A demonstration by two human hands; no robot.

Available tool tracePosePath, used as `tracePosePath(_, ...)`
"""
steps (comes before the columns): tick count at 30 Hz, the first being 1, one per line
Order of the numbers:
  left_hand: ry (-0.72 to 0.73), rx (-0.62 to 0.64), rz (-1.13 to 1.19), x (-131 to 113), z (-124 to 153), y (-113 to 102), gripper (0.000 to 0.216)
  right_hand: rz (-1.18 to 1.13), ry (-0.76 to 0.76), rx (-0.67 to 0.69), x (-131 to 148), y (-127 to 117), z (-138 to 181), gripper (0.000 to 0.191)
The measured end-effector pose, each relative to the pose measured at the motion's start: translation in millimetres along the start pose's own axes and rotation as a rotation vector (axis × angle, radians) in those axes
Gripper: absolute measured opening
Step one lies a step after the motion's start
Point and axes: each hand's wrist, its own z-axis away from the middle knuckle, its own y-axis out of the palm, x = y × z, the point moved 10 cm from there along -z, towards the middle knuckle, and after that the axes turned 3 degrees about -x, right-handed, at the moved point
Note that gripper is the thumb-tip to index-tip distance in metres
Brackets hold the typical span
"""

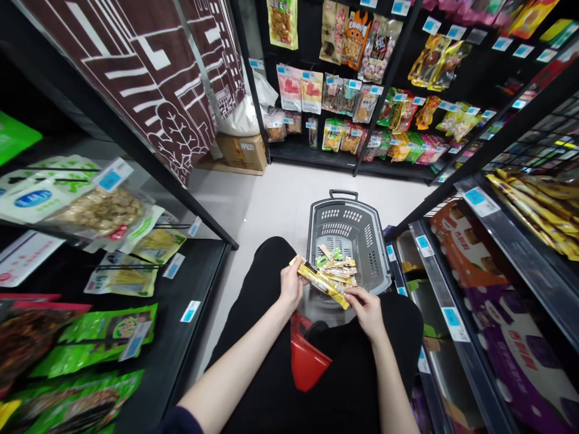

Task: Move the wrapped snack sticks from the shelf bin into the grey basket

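Observation:
A long yellow snack packet (322, 283) is stretched between my two hands above the near end of a grey shopping basket (368, 226). My left hand (291, 283) grips its upper left end, and my right hand (365, 308) pinches its lower right end. Inside the basket lie several small packets, some green (332, 256) and some yellow and cream (346, 272). The basket stands on the floor between my knees, partly hidden by the packet and my hands. Its red handle (310, 358) leans towards me over my lap.
To my left, a black shelf (199, 283) holds hanging green and clear food bags. On the right, a shelf carries yellow packets (538, 211) and purple and orange boxes. A rack of snack bags (335, 135) and a cardboard box (239, 152) stand beyond the pale floor (271, 199).

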Motion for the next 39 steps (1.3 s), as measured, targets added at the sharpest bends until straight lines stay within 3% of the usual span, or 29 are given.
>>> tracePosePath(7,-0.063,0.024,-0.063,11,0,0,0.028,-0.123,0.164,-0.096,-28,-19,-1,0.015)
tracePosePath(14,-0.174,0.054,-0.149,26,1,3,0.020,-0.322,0.294,-0.121,-51,-20,-3,0.018)
tracePosePath(17,-0.275,0.122,-0.194,35,4,8,0.013,-0.433,0.333,-0.150,-60,-26,-1,0.020)
tracePosePath(21,-0.407,0.271,-0.245,46,16,19,0.040,-0.579,0.379,-0.197,-70,-41,3,0.023)
tracePosePath(27,-0.543,0.467,-0.306,60,33,31,0.016,-0.687,0.413,-0.279,-81,-57,6,0.034)
tracePosePath(31,-0.544,0.518,-0.335,58,36,34,0.020,-0.682,0.401,-0.338,-81,-62,8,0.038)
tracePosePath(37,-0.477,0.629,-0.423,52,44,43,0.037,-0.603,0.318,-0.497,-81,-71,7,0.025)
tracePosePath(39,-0.436,0.629,-0.503,55,41,41,0.033,-0.566,0.287,-0.527,-79,-74,7,0.025)
